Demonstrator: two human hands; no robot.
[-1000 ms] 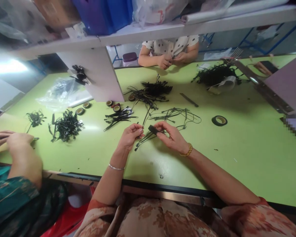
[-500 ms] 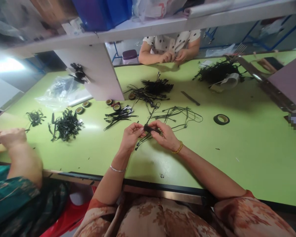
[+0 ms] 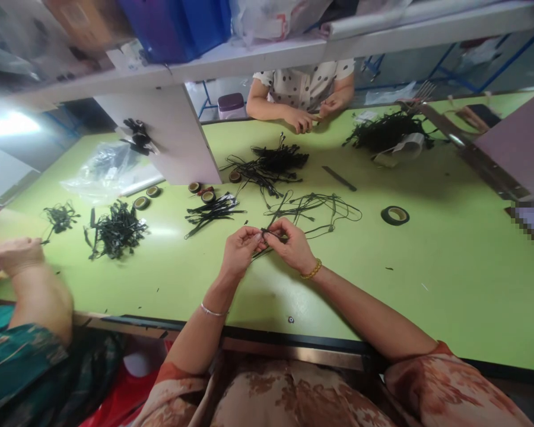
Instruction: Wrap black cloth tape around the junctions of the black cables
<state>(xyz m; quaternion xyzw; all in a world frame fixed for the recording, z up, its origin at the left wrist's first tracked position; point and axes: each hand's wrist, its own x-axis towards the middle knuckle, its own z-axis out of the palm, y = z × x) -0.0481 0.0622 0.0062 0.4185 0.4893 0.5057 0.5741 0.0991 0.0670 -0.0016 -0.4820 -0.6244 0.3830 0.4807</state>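
Over the green table, both hands meet at a thin black cable (image 3: pixel 279 214). My left hand (image 3: pixel 238 252) pinches it between thumb and fingertips. On the other side my right hand (image 3: pixel 296 248) grips the same cable, thumb and forefinger almost touching the left fingertips. A small dark piece, which looks like black tape, sits on the cable between the fingers; most of it is hidden. Cable strands hang below the hands. Just beyond lie loose black cables (image 3: pixel 333 204), tangled on the table. To the right rests a roll of black tape (image 3: pixel 395 215).
Bundled black cables (image 3: pixel 216 210) and several small tape rolls (image 3: pixel 208 196) lie left of centre. Farther back are a cable pile (image 3: pixel 278 160) and a dark flat strip (image 3: pixel 339 178). Co-workers' hands (image 3: pixel 302 120) are across the table and at far left. A shelf (image 3: pixel 258 56) spans overhead.
The flat black strip that showed between my hands is now mostly hidden at the fingertips. My hands have drawn closer together. The co-worker across has moved their hands apart.
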